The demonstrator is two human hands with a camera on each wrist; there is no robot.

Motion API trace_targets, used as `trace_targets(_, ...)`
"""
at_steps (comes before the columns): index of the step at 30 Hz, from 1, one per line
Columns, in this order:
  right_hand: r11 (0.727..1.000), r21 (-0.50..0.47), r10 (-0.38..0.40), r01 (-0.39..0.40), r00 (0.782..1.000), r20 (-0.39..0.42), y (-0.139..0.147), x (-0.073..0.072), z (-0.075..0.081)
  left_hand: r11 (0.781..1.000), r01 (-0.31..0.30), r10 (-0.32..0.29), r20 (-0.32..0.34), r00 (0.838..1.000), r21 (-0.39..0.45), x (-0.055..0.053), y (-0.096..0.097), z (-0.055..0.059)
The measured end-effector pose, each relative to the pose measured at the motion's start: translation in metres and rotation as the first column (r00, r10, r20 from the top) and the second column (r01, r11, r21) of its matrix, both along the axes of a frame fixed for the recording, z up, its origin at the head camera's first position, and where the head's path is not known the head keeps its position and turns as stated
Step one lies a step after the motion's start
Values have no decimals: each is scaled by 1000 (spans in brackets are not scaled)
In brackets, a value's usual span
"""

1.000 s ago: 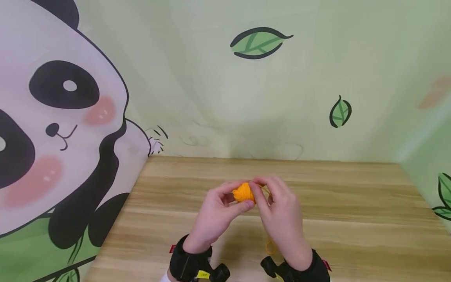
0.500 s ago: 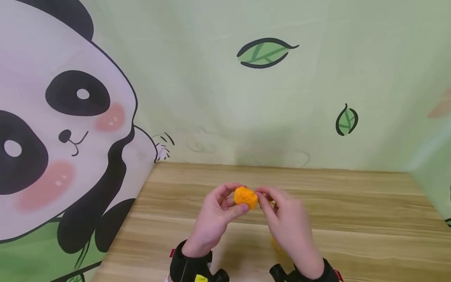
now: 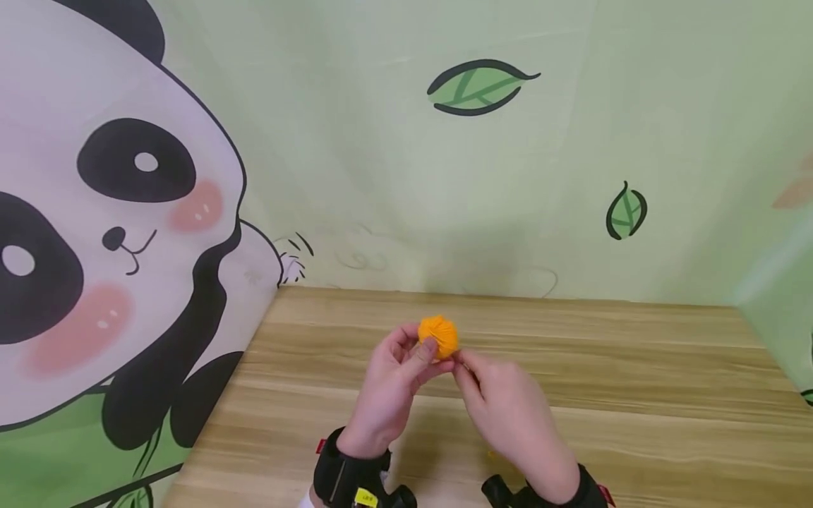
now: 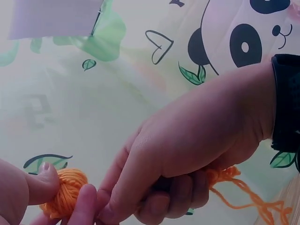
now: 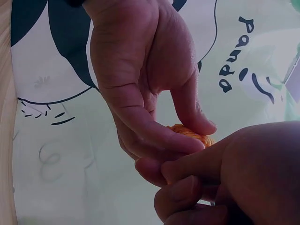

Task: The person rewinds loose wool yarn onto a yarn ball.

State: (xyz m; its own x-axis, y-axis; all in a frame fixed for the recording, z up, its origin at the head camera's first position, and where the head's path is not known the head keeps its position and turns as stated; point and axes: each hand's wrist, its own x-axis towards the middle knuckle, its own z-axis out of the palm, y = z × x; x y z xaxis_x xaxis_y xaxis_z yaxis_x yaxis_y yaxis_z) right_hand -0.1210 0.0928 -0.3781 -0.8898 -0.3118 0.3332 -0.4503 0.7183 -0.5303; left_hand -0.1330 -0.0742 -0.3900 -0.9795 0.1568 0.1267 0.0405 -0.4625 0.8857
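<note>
Near the middle of the head view, my left hand point(image 3: 389, 398) holds a small ball of orange yarn point(image 3: 440, 336) between thumb and fingers. The wound strands show clearly on the ball in the left wrist view. Just below and to the right of it, my right hand point(image 3: 513, 406) has thumb and forefinger pinched together, right at the left fingertips. Loose orange yarn point(image 4: 226, 175) trails from under the curled fingers of the right hand. The stretch of strand between the right fingertips is hidden. In the right wrist view, the left fingers cover most of the ball.
Below the hands lies a wood-grain table point(image 3: 635, 367). A pale green backdrop point(image 3: 356, 141) with a printed panda point(image 3: 209, 162) and leaves rises behind it. Black straps with small cameras point(image 3: 396, 496) sit on both wrists.
The yarn ball has been turned over in the left fingers and now sits higher in the grip. My right hand has moved from the ball's right side to just below it.
</note>
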Motion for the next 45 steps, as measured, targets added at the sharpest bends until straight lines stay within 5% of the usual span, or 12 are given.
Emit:
trace_targets(7,1000,-5,-13,13,998,55,1,1,-1,999,29,-29,23,999,19,0,-3,1)
trace_targets(13,999,40,10,-12,999,50,4,8,1,989,-143,141,-32,989,-49,-1,4,-3)
trace_targets(16,999,39,32,-34,998,59,6,14,3,946,-274,254,-130,958,-171,-3,6,-8)
trace_targets(19,999,-19,40,-39,999,31,7,16,6,864,-368,299,-237,924,-343,-6,4,-12)
trace_targets(22,994,-110,6,-10,999,-38,12,15,8,790,-377,229,-338,913,-484,-9,-1,-13)
trace_targets(26,987,-152,-66,47,990,-128,18,10,9,767,-279,57,-372,926,-577,-11,-7,-11)
trace_targets(31,994,-100,-50,35,986,-161,21,4,8,733,-99,-146,-299,943,-673,-9,-12,-7)
trace_targets(34,995,-97,-19,1,984,-178,19,-1,7,767,24,-234,-245,941,-641,-7,-16,-2)
trace_targets(39,993,-115,1,-20,986,-164,15,-9,3,892,168,-275,-210,938,-421,-4,-22,3)
trace_targets(45,999,-32,15,-18,997,-76,10,-14,-3,980,126,-150,-159,976,-151,-6,-20,2)
